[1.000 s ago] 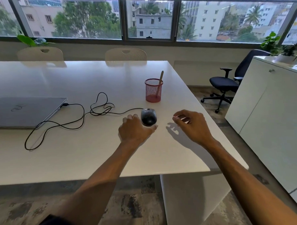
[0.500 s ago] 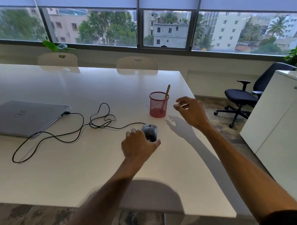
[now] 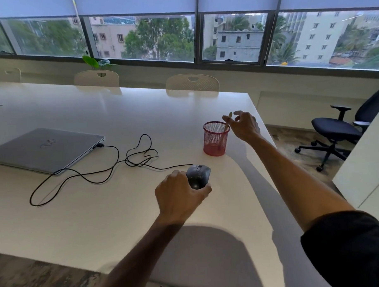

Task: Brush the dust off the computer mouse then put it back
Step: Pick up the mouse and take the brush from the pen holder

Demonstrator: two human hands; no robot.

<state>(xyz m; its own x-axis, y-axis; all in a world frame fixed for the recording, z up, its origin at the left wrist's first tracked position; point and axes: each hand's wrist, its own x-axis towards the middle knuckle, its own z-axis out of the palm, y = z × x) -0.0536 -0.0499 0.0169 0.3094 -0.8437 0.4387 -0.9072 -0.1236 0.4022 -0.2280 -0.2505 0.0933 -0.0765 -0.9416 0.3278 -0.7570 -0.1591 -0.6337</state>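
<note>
White table (image 3: pixel 100 211) fills frame under window wall. Grey mouse (image 3: pixel 198 175) lower centre on tabletop, left hand (image 3: pixel 179 195) gripping its near end, fingers and thumb curled round sides. Black cable (image 3: pixel 112 167) loops left to closed laptop (image 3: pixel 44 148). Red mesh cup (image 3: pixel 215 140) above mouse; wooden brush handle (image 3: pixel 227 122) leaning inside. Right hand (image 3: pixel 245 125) at handle tip, fingers spread; contact unclear. Office chair (image 3: pixel 338 131) at right edge.
</note>
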